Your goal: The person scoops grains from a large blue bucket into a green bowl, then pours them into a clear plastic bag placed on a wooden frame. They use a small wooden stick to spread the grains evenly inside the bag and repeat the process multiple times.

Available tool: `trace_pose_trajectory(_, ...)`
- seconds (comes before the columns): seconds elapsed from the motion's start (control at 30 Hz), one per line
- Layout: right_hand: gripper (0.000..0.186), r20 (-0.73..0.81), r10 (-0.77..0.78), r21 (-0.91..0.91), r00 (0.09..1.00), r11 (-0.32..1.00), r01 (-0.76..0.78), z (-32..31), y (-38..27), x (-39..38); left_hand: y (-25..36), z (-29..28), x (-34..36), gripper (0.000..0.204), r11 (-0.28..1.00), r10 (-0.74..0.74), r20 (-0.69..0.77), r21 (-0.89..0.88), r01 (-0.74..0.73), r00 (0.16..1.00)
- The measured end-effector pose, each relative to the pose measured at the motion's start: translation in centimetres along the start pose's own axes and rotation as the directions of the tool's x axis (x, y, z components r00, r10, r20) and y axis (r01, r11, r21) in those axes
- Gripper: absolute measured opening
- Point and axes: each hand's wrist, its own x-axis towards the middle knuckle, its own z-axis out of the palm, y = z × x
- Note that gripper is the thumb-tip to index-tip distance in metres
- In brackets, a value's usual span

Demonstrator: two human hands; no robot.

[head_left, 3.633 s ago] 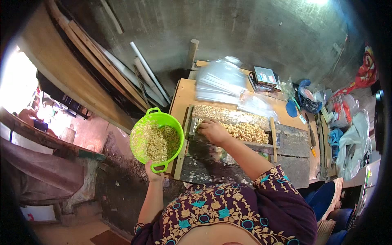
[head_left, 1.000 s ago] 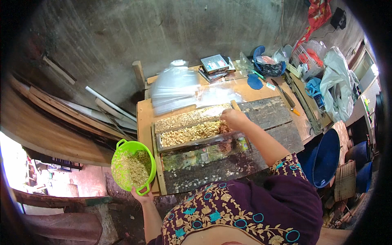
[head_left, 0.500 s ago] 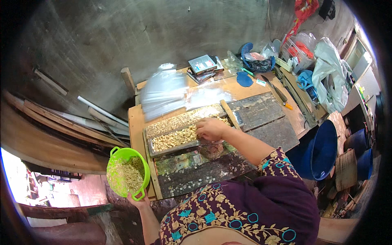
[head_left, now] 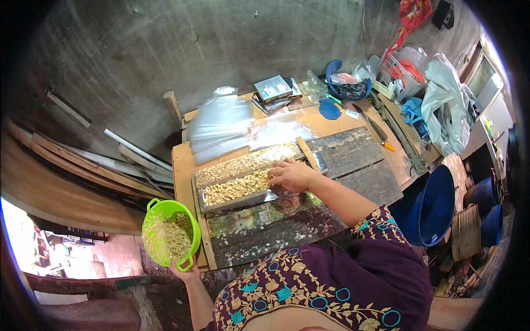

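My left hand (head_left: pixel 185 268) grips the lower handle of a lime-green plastic basket (head_left: pixel 197 234) with two handles. Pale yellow split beans (head_left: pixel 172 236) lie heaped inside it, and the basket tilts beside the table's left edge. Over the long wooden mould (head_left: pixel 243 202) my right hand (head_left: pixel 290 175) rests with fingers stretched out on its right end, touching the beans there. A layer of pale beans (head_left: pixel 237 188) fills this trough, with a second, smoother strip of beans (head_left: pixel 248 163) behind it. At the strips' right end a short wooden bar (head_left: pixel 312 154) lies crosswise.
Clear plastic bags (head_left: pixel 221 129) are stacked at the table's back left. Boxes (head_left: pixel 274 88) sit behind them. A knife (head_left: pixel 376 128) with an orange-tipped handle lies at the right. Dark boards (head_left: pixel 359 176) carry scattered beans. A big blue tub (head_left: pixel 436 204) stands right of the table.
My right hand has shifted slightly right, and its fingers have spread from a more gathered shape. The green basket, still in my left hand, has barely moved.
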Motion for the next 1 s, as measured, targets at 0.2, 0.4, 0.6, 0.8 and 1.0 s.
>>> trace_pose_trajectory(0.2, 0.023, 0.032, 0.028, 0.03, 0.999, 0.999, -0.029, 0.0, 2.3, -2.3, 0.0, 0.0, -0.3, 0.06, 0.999, 0.038, -0.032, 0.02, -0.037, 0.999)
trace_pose_trajectory(0.4, 0.016, -0.127, 0.164, 0.037, 0.978, 0.986, -0.161, -1.5, 3.1, -4.1, -0.4, -0.6, 0.2, 0.064, 0.998, 0.057, 0.048, 0.028, -0.058, 0.997)
trace_pose_trajectory(0.6, 0.02, -0.122, -0.117, 0.133, 0.986, 0.982, 0.133, 2.0, -0.6, 2.9, -0.4, -0.9, 0.7, 0.063, 0.999, 0.033, 0.005, 0.002, -0.033, 0.999)
trace_pose_trajectory(0.8, 0.017, -0.021, -0.095, 0.099, 0.995, 0.99, 0.096, 2.5, 1.1, 1.1, 0.0, 0.4, -0.4, 0.062, 1.0, 0.02, -0.016, -0.007, -0.02, 1.0)
trace_pose_trajectory(1.0, 0.007, -0.069, 0.082, 0.006, 0.994, 0.997, -0.082, -0.9, 3.6, -4.6, 0.9, 0.3, -0.6, 0.064, 0.999, -0.038, 0.018, 0.016, 0.037, 0.999)
